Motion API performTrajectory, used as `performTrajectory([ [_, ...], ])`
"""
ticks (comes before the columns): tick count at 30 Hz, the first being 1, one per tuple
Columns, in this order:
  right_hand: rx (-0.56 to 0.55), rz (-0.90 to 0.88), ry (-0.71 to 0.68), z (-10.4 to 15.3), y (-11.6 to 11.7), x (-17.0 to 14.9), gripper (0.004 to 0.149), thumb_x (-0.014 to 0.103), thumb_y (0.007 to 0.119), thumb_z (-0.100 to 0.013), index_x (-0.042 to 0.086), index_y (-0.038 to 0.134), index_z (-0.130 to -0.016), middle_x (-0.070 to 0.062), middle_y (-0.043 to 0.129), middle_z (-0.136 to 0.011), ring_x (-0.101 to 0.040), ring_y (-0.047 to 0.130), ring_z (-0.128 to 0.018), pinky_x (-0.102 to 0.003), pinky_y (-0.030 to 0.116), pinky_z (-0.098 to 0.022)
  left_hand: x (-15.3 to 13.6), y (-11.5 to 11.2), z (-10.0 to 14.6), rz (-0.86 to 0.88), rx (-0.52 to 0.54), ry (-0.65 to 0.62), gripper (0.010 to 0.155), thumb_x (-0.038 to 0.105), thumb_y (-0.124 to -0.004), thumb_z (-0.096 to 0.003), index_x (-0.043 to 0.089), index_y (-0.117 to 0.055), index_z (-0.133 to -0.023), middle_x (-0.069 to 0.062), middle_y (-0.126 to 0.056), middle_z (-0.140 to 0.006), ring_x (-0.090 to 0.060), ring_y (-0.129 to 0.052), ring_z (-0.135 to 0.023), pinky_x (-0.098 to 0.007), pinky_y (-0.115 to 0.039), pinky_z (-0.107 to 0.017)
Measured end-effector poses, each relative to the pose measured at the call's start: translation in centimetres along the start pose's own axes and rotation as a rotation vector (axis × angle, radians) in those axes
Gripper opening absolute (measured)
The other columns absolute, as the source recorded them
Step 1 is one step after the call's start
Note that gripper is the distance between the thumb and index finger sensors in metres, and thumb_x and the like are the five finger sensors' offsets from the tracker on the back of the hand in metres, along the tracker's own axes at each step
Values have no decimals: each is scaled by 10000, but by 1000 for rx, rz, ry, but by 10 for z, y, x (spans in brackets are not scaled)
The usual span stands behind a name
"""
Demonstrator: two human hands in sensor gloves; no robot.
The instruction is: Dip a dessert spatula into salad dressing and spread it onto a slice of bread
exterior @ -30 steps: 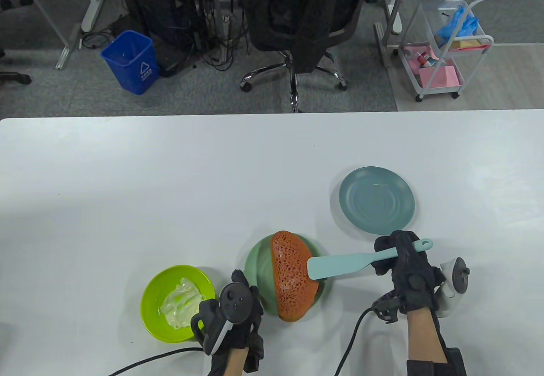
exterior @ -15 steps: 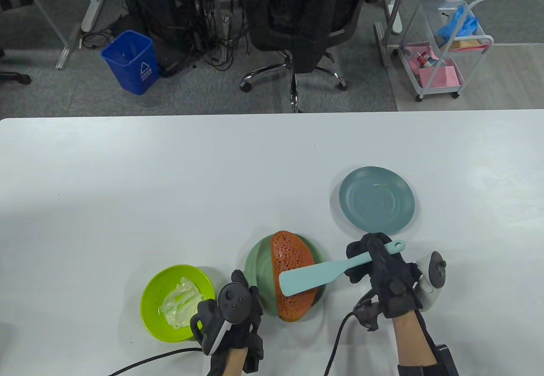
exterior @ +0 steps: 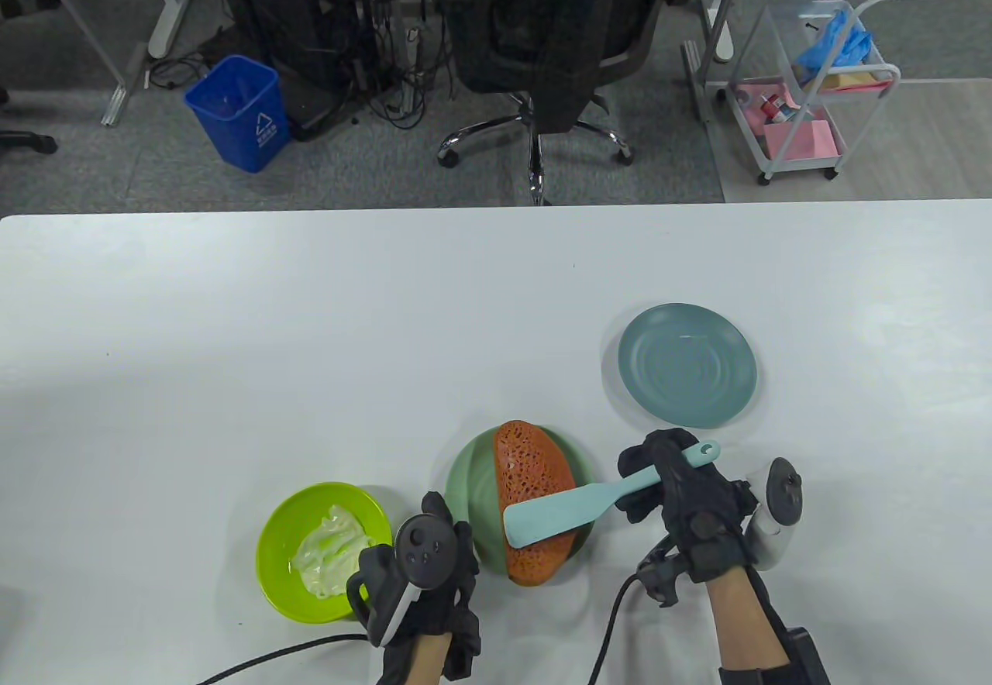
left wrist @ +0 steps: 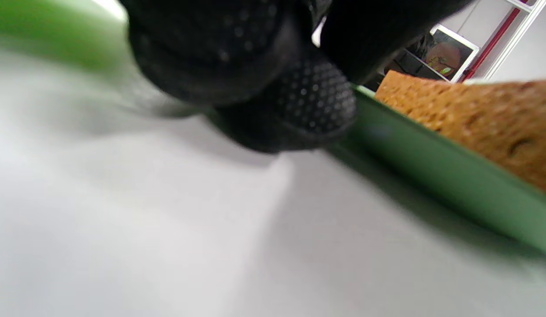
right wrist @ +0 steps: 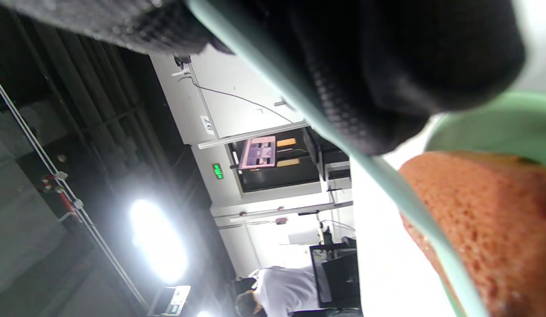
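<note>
My right hand [exterior: 682, 495] grips the handle of a light teal dessert spatula [exterior: 577, 508]. Its blade lies across the brown bread slice [exterior: 531, 483], which sits on a green plate [exterior: 465, 480]. In the right wrist view the spatula [right wrist: 387, 176] runs edge-on past the bread [right wrist: 484, 224]. A lime green bowl [exterior: 279, 538] with white salad dressing [exterior: 332, 549] stands left of the plate. My left hand [exterior: 426, 561] rests on the table between bowl and plate, holding nothing. In the left wrist view its fingertips [left wrist: 299, 101] touch the table by the plate rim [left wrist: 431, 154].
An empty blue-grey plate [exterior: 687, 365] lies behind my right hand. Glove cables [exterior: 612, 631] trail to the table's front edge. An office chair [exterior: 542, 34] and a blue bin [exterior: 240, 111] stand on the floor beyond the table's far edge.
My right hand has moved left with the spatula, bringing the blade from the bread's right edge to lie over its lower middle. My left hand has stayed put.
</note>
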State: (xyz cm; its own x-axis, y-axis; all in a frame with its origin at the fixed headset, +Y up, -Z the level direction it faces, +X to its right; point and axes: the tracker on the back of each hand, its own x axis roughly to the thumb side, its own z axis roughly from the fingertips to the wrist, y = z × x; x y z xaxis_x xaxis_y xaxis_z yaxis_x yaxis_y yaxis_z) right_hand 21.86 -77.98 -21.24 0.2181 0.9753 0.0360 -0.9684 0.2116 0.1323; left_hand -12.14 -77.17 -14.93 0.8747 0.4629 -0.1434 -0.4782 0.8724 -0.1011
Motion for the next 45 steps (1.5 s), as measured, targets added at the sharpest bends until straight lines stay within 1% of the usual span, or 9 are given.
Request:
performTrajectory([
  [7,15,-2,2,0,-9,5,337,390,709,-638,146,661,-865,-237,767,-791,-472,945,-477,-486,839,-277,0,0,0,6,-3,1,597,322,-789,-621,-49,-652,-1069,-84,-986,-653,-117,-1106,-313,-223,-979,-210],
  [10,-9,19,-21,1,-16,7,333,389,707,-637,141,671,-855,-232,778,-776,-467,948,-453,-480,835,-260,0,0,0,7,-3,1,598,322,-788,-622,-50,-651,-1069,-84,-986,-653,-117,-1106,-315,-223,-979,-211],
  [19,-92,-19,-61,6,-41,13,331,393,700,-634,137,678,-843,-215,790,-753,-465,931,-412,-474,809,-228,0,0,0,8,-2,2,598,324,-789,-622,-48,-650,-1069,-82,-987,-652,-115,-1106,-313,-222,-979,-210],
  [24,-148,-81,-46,9,-55,7,326,393,701,-637,141,681,-842,-204,790,-753,-470,919,-405,-474,796,-222,0,0,0,7,0,2,598,326,-788,-622,-46,-650,-1070,-81,-986,-652,-114,-1105,-314,-221,-978,-210],
  [29,-159,-98,-37,9,-59,5,326,397,701,-638,145,681,-844,-200,790,-755,-467,919,-410,-472,797,-226,0,0,0,7,0,2,599,327,-788,-622,-46,-651,-1070,-79,-987,-652,-113,-1106,-313,-221,-979,-210],
  [36,-138,-128,-90,7,-50,8,346,417,701,-643,159,660,-869,-199,781,-782,-449,951,-448,-456,844,-252,0,0,0,7,1,2,600,327,-788,-622,-47,-649,-1070,-78,-987,-652,-112,-1106,-313,-220,-979,-210],
  [39,-131,-124,-112,4,-39,9,374,436,711,-642,161,648,-886,-215,772,-807,-441,974,-489,-446,882,-283,0,0,0,8,0,3,600,328,-788,-622,-47,-651,-1070,-79,-987,-653,-113,-1106,-313,-220,-979,-211],
  [43,-69,-117,-85,1,-21,7,409,437,728,-643,155,617,-918,-233,731,-859,-464,963,-562,-465,892,-348,0,0,0,5,-1,1,598,326,-787,-622,-46,-651,-1070,-81,-986,-652,-114,-1105,-314,-221,-979,-211],
  [45,-65,-101,-82,0,-15,7,419,433,735,-639,151,611,-924,-238,723,-868,-474,959,-576,-470,895,-362,0,0,0,6,-3,1,597,326,-787,-622,-46,-653,-1069,-82,-986,-653,-114,-1106,-314,-221,-978,-211],
])
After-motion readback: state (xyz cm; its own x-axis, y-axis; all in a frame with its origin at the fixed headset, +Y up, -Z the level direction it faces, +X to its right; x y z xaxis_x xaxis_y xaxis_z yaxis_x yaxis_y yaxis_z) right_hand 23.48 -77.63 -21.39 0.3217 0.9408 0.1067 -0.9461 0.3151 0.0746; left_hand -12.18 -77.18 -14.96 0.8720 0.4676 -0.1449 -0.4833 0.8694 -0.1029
